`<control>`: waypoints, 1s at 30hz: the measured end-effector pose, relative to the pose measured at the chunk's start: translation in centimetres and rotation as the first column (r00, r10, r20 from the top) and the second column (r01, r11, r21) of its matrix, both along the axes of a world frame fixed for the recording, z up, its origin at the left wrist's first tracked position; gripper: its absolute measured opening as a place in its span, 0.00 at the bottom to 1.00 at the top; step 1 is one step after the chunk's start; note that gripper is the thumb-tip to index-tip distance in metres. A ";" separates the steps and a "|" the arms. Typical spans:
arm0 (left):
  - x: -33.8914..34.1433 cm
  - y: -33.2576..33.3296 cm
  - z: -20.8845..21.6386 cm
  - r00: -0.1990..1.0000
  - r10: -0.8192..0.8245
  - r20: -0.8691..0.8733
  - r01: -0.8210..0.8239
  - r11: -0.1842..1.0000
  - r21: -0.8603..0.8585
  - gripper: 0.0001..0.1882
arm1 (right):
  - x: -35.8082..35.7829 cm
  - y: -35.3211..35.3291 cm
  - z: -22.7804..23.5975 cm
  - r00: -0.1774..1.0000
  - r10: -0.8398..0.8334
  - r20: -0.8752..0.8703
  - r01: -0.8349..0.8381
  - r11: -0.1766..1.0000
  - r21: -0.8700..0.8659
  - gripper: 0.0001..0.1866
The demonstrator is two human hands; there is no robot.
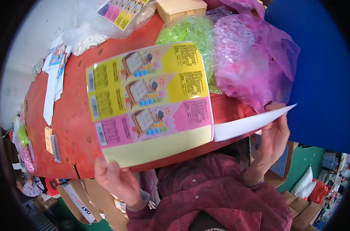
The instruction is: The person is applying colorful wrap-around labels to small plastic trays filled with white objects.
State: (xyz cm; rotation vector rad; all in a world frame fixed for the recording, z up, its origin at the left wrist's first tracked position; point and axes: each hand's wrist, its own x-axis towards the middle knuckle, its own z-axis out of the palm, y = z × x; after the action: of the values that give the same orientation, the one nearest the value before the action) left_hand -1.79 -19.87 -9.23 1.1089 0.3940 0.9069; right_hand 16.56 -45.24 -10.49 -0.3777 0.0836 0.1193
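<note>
A sheet of printed labels (pixel 155 92), yellow and pink bands with small pictures and barcodes, is held up above the red table. At its lower left corner my left hand (pixel 119 179) pinches the edge between thumb and fingers. A bare pale-yellow strip runs along the sheet's lower edge. My right hand (pixel 274 134) grips the far end of a curved white strip (pixel 248 124), apparently a label turned underside up. This strip reaches to the sheet's lower right edge; whether it is still attached there, I cannot tell.
On the red table (pixel 73 142) lie a bag of green shreds (pixel 188 30), a pink plastic bag (pixel 255 57), a cream box (pixel 181 9) and more label sheets (pixel 123 13). White paper strips (pixel 54 84) lie at left. A blue panel (pixel 321 77) stands right; a cardboard box (pixel 77 200) sits below.
</note>
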 end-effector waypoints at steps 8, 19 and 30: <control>12.9 2.5 2.7 0.983 -0.184 -0.002 0.182 0.968 0.171 0.07 | -0.1 -3.3 0.0 0.997 -0.081 0.020 0.081 0.997 -0.016 0.03; 19.3 4.1 -2.0 0.932 0.161 -0.325 0.148 0.650 0.746 0.15 | -0.6 -1.6 -0.4 0.995 0.093 0.044 -0.086 0.986 -0.144 0.08; 4.5 12.7 -8.9 0.575 0.577 -0.580 0.517 0.294 0.804 0.27 | -0.4 0.9 -0.4 0.962 0.273 -0.009 -0.273 0.962 -0.014 0.08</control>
State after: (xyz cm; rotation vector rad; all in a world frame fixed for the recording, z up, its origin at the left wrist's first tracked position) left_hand 2.69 -7.20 -18.13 2.8374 0.6645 0.4840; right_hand 16.14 -44.34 -10.87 -0.4024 0.0392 0.3932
